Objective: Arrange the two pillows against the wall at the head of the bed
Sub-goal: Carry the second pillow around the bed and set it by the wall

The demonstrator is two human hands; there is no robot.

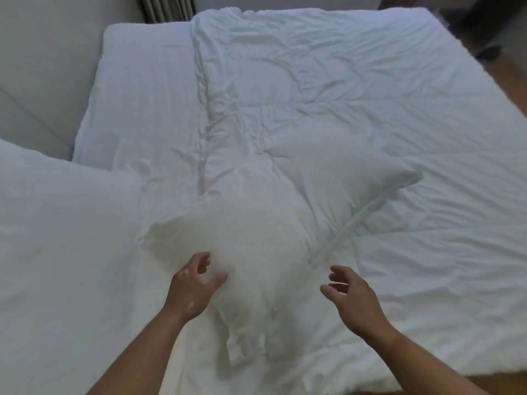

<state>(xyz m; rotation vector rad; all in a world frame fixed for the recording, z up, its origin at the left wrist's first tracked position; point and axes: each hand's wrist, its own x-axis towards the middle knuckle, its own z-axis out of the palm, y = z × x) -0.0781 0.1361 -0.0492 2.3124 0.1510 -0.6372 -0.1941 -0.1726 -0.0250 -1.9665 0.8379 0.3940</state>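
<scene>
Pillow point(271, 223) lying askew mid-bed on the duvet point(370, 109), long axis running from near corner up-right, left hand point(191, 289) nearer and brushing its edge, right hand point(353, 297) just beside, both open and empty, second pillow point(57, 209) leftward by the wall point(42, 67).

A bedroom: white-sheeted bed point(148, 89) with rumpled duvet point(356, 95), 2 pillows point(271, 223), wooden floor point(510, 89)

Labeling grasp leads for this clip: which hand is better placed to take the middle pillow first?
Left, probably. The left hand is open with its fingertips at the surface of the middle pillow, near its left end. The right hand, also open, sits beside the pillow's right edge over the duvet.
</scene>
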